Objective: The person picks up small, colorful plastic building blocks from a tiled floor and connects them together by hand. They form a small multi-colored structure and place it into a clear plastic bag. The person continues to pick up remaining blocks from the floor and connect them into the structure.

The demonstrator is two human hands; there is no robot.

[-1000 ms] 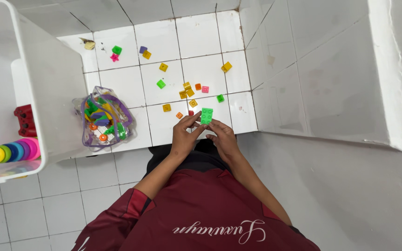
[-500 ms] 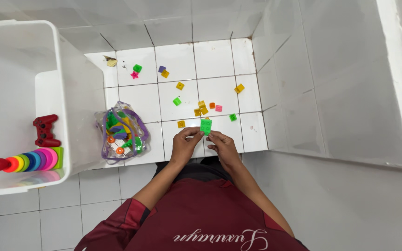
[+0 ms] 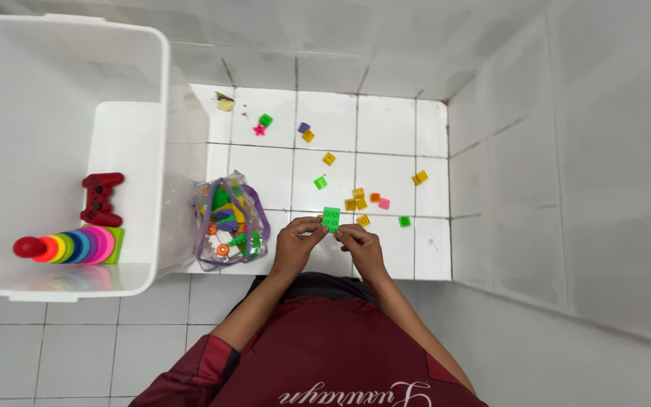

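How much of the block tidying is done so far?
Done: a red game controller and a rainbow ring stacker lie in the white tub, and a clear bag holds toys. In hand: left hand and right hand hold a green brick. Left: small yellow blocks scattered on the tiles.

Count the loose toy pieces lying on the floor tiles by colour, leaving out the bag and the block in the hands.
yellow pieces: 7
green pieces: 3
pink pieces: 2
purple piece: 1
orange piece: 1
Total: 14 in view
Left out: the green block gripped by the left hand and right hand.
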